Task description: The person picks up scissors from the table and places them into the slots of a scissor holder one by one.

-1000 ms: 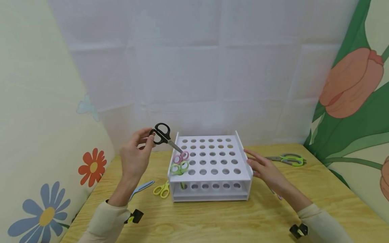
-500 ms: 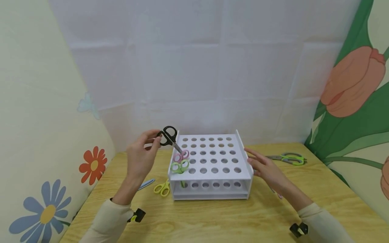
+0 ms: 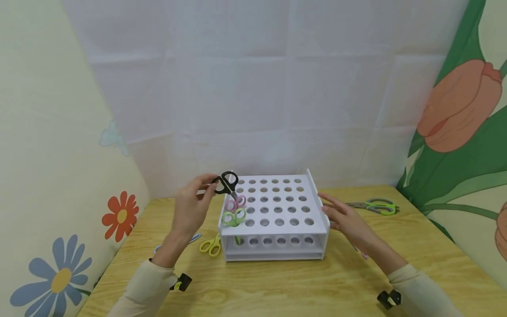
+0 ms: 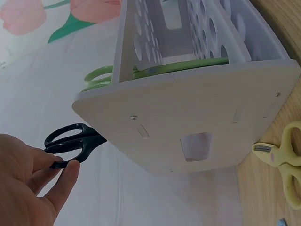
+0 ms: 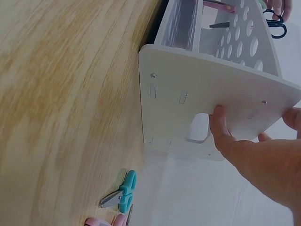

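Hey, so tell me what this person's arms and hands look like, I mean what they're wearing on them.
The left hand and right hand show no gloves or rings. The left sleeve and right sleeve are plain cream. By the cuffs sit a left device and right device, both small, black and blocky; the left has a yellow-green patch.

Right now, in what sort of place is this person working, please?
Probably a small indoor booth arranged for tabletop work, though I cannot be sure: a yellowish wood-grain table stands before a creased white sheet-like backdrop, with pale flower-patterned coverings at both sides.
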The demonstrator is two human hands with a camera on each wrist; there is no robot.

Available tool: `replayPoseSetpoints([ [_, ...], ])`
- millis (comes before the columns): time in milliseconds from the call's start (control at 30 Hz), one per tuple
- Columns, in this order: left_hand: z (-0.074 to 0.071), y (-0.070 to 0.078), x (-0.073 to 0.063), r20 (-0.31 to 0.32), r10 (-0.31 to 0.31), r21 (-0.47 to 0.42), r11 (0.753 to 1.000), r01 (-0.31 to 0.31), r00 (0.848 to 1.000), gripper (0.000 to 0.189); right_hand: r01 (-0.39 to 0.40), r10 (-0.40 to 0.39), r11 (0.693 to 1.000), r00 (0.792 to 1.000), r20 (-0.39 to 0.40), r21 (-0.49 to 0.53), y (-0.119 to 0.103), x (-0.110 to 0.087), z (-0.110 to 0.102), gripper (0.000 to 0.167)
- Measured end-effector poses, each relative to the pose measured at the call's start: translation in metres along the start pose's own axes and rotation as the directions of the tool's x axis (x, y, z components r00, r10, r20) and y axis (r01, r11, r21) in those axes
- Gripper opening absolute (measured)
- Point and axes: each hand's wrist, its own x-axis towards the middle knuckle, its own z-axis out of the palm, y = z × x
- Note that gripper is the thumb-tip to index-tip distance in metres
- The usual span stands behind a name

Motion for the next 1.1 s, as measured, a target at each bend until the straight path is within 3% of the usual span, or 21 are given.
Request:
replayPoseSetpoints([
  [267, 0.006, -0.010, 0.001, -0.003, 0.059, -0.028, 0.998, -0.059, 0.998, 0.023, 0.004, -0.003, 1.000, 1.000, 0.004, -0.006, 0.000, -0.001, 0.000, 0.064],
  [533, 0.015, -0.019, -0.003, 0.072, 0.066, -0.050, 0.997, -0.062, 0.995, 0.024, -0.007, 0.007, 1.000, 1.000, -0.010, -0.012, 0.001, -0.003, -0.001, 0.065],
  [933, 0.017, -0.023, -0.008, 0.055, 0.089, 0.063, 0.994, -0.093, 0.994, 0.026, 0.019, -0.019, 1.000, 1.000, -0.001, -0.009, 0.000, -0.001, 0.002, 0.062],
  [1100, 0.019, -0.026, -0.008, 0.060, 0.099, 0.051, 0.993, -0.102, 0.993, 0.029, 0.014, -0.014, 1.000, 1.000, -0.001, -0.010, 0.000, -0.002, 0.002, 0.062],
])
